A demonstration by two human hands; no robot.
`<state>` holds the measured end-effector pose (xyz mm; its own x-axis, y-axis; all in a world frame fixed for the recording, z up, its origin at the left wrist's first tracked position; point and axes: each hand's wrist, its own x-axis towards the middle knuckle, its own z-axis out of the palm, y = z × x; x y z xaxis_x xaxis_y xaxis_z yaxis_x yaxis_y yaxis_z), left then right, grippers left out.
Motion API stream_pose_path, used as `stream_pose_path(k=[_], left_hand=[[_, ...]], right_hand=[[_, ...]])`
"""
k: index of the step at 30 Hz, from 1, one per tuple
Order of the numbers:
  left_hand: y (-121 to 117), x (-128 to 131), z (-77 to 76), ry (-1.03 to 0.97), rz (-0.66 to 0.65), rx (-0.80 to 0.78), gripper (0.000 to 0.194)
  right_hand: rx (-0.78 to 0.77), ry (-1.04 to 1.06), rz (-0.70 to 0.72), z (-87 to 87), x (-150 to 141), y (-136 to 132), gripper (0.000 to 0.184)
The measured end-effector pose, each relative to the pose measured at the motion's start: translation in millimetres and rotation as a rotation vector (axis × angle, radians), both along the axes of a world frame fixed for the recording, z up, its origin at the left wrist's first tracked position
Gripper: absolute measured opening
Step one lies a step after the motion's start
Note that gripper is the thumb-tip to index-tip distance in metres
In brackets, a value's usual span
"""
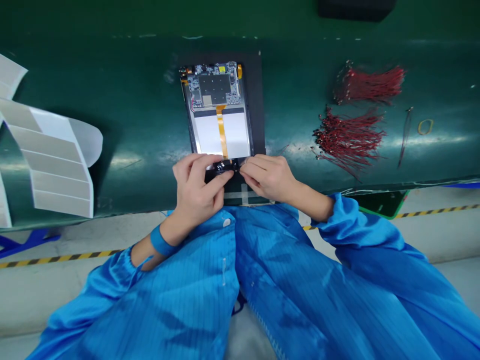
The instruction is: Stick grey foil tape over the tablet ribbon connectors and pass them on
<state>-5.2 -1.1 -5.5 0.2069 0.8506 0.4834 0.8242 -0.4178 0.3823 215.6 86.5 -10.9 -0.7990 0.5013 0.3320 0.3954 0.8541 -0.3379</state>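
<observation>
An opened tablet (234, 131) lies face down on a black mat (256, 100), with its circuit board (213, 87) at the far end and an orange flat cable (221, 131) running down its middle. At its near end, my left hand (198, 187) is closed, thumb and fingers gripping a small glossy black part (224, 166). My right hand (268, 175) is pinched at the right end of that part; whatever sits between its fingertips is too small to make out. The fingers hide much of the tablet's near edge.
Two bundles of thin red wires (375, 85) lie to the right, beside a single loose wire (405, 137) and a yellow rubber band (425, 127). Sheets of pale stickers (56, 155) overhang the left front edge. A black box (356, 9) stands at the back of the green table (142, 110).
</observation>
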Motion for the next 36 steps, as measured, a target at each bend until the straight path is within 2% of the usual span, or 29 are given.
stream_pose_path(k=[7,13,16,18,20,21,22,24,26,27,29,30,32,34,36], left_hand=[[-0.4,1.5,-1.8,0.057,0.003,-0.037,0.044],[3.6,10.4,-7.8,0.097,0.0,-0.005,0.034],[1.0,21.8,-2.3,0.118,-0.009,-0.043,0.029],[1.6,16.0,7.2,0.135,-0.068,-0.065,0.028],[4.2,-14.0,20.3,0.143,-0.087,-0.048,0.031],[5.5,-39.8,27.5,0.142,-0.041,-0.016,0.034],[6.6,-72.0,34.5,0.143,0.049,0.016,0.037],[9.5,-148.4,45.0,0.155,0.366,0.042,0.048],[14.9,-223.4,47.0,0.139,0.709,-0.18,0.075],[18.4,-253.6,44.8,0.059,0.802,-0.346,0.086],[24.8,-290.2,38.6,-0.156,0.846,-0.621,0.1],[26.6,-295.6,36.9,-0.281,0.819,-0.69,0.104],[24.7,-283.8,40.5,-0.529,0.7,-0.669,0.106],[13.8,-253.2,53.5,-0.717,0.53,-0.546,0.096],[-4.1,-219.6,70.5,-0.773,0.402,-0.455,0.075]], right_hand=[[-0.039,-0.041,0.008,1.7,-1.6,0.2,0.032],[-0.068,-0.03,0.023,4.0,1.1,2.1,0.027],[-0.099,0.065,0.011,12.1,3.6,2.5,0.018],[-0.063,0.16,-0.056,20.7,5.9,5.4,0.019],[-0.007,0.201,-0.134,30.1,8.3,10.9,0.021],[0.011,0.205,-0.16,34.7,9.1,13.9,0.021],[0.023,0.208,-0.173,39.2,8.9,16.4,0.021],[0.014,0.227,-0.164,48.0,3.7,19.0,0.019],[-0.03,0.26,-0.112,56.5,-12.3,18.2,0.018],[-0.063,0.276,-0.072,60.4,-25.6,16.8,0.018],[-0.134,0.314,0.027,67.7,-62.5,13.0,0.017],[-0.166,0.333,0.075,70.9,-85.2,10.9,0.016],[-0.209,0.364,0.133,76.4,-134.5,7.4,0.017],[-0.243,0.344,0.109,80.9,-180.9,5.9,0.024],[-0.291,0.299,0.069,84.5,-215.1,5.7,0.027]])
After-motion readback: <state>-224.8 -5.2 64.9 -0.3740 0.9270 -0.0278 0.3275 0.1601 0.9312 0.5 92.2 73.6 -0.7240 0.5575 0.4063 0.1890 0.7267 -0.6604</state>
